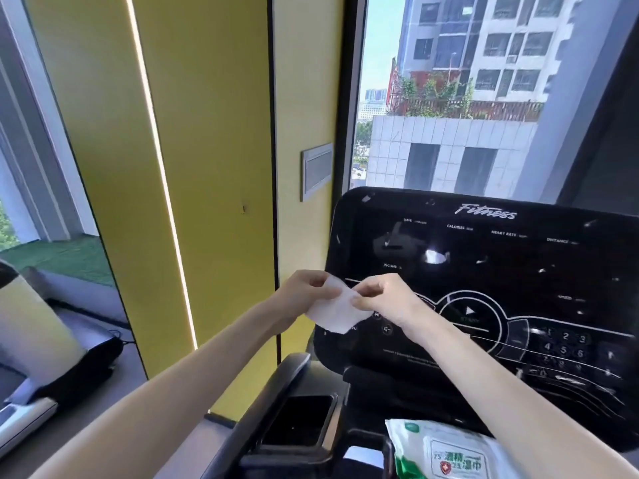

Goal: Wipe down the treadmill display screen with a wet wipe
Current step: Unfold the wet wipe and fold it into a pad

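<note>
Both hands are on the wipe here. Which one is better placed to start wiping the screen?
Probably the right hand. Both pinch the wipe, but the right one sits in front of the screen, which stretches off to its side. The left hand is just off the screen's left edge.

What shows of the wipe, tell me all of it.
The wipe is a small white sheet, thin and soft-looking, partly folded rather than spread flat. The left hand pinches its upper left edge and the right hand pinches its right edge, so it hangs between them with a lower corner pointing down. It sits in front of the lower left of the black display; whether it touches the screen cannot be told.
</note>
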The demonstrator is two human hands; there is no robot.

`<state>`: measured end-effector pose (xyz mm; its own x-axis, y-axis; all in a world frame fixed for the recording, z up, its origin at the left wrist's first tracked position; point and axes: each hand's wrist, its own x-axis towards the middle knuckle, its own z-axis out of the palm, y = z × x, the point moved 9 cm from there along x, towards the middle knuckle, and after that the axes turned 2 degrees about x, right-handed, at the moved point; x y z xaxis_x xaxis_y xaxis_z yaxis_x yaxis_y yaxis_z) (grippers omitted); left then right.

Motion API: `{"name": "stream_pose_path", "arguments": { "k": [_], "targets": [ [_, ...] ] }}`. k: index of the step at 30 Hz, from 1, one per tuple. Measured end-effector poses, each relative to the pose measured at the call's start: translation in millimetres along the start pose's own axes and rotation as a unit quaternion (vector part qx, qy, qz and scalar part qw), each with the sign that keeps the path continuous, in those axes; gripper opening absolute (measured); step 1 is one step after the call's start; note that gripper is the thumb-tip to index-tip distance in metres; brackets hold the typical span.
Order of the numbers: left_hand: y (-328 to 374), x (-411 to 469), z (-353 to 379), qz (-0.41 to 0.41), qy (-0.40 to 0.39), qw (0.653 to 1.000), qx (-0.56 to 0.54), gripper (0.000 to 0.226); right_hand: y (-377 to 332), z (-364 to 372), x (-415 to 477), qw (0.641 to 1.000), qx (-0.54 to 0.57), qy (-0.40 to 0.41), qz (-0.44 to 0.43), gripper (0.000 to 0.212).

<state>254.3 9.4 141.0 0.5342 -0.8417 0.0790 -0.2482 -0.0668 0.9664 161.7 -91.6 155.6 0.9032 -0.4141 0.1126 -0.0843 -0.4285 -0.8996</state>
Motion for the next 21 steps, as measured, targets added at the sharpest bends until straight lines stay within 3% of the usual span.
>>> {"name": "stream_pose_path", "arguments": {
  "k": [6,14,21],
  "targets": [
    [-10.9,3.5,1.8,-0.061,-0.068,0.97,-0.226,0.022,-10.0,16.7,4.7,0.996,0.071,-0.039,-0.037,0.012],
    [-17.1,-1.0,35.8,-0.109,-0.157,0.945,-0.265,0.037,-15.4,17.9,16.9,0.99,0.126,-0.048,-0.047,0.014],
    [-20.4,8.4,40.5,-0.105,-0.106,0.926,-0.346,0.039,-8.1,10.6,16.6,0.98,0.182,-0.072,-0.033,0.017]
  ]
}}
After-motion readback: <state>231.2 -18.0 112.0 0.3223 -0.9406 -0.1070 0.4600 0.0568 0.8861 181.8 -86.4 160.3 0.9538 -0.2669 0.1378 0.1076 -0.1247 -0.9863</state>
